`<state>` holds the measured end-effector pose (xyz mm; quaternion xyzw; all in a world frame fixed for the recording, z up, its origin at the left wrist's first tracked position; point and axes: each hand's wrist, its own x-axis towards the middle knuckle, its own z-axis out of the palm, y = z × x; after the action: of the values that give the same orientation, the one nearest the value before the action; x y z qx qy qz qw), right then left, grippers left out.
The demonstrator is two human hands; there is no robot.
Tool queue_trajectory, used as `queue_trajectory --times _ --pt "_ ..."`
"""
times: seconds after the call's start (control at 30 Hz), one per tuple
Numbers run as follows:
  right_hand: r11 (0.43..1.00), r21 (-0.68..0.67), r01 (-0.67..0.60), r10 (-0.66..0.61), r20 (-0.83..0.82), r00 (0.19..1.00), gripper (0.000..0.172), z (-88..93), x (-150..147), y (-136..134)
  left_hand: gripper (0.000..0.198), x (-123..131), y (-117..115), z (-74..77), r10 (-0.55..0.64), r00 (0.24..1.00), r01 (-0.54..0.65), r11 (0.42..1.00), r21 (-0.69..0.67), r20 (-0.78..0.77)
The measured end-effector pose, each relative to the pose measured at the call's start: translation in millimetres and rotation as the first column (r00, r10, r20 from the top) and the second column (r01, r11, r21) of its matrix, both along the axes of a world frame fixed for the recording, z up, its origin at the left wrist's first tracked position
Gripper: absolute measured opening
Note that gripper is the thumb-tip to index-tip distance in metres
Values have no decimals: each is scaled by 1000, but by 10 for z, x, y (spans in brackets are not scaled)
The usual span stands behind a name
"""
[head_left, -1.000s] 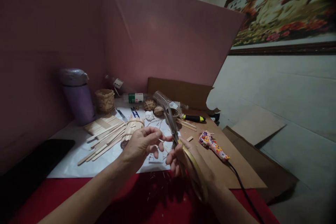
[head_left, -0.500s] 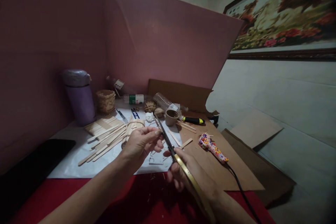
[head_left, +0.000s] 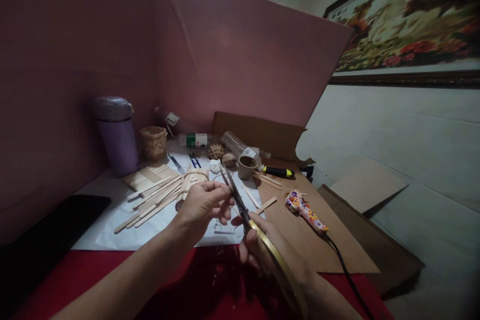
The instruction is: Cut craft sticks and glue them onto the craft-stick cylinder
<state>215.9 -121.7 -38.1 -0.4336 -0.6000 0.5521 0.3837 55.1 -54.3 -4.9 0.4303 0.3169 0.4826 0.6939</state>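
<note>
Fingers (head_left: 218, 190) of the left hand (head_left: 202, 205) pinch closed, contents too small to tell | long dark-bladed, gold-handled metal scissors (head_left: 262, 236) angle beside them | right hand (head_left: 283, 245) wraps the handles | a slip while cutting could nick left fingertips.

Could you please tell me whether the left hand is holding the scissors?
No, the scissors are in the right hand.

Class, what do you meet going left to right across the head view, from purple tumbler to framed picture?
Purple tumbler, woven basket, left hand, right hand holding scissors, flower-patterned corded tool, framed picture.
</note>
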Motion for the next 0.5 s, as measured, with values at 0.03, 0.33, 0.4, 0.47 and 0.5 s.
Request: queue_trajectory --times 0.03,0.33,0.4,0.47,0.5 --pt "1000 -4 10 -10 0 1000 76 15 -11 -6 24 1 -2 1 1 1000 -1 1000 -6 0" --pt "1000 -10 17 -17 -9 1000 82 61 -55 -16 24 3 -10 -22 3 1000 -3 1000 -11 21" --pt "1000 -17 19 -19 3 1000 84 46 -52 -4 24 7 -1 -40 5 1000 -5 1000 -15 29" --pt "1000 -20 21 -21 15 1000 86 37 -50 4 25 13 8 -54 3 999 -3 1000 -20 36" --pt "1000 -19 17 -17 19 1000 86 37 -50 6 24 16 11 -57 3 999 -2 1000 -21 39"
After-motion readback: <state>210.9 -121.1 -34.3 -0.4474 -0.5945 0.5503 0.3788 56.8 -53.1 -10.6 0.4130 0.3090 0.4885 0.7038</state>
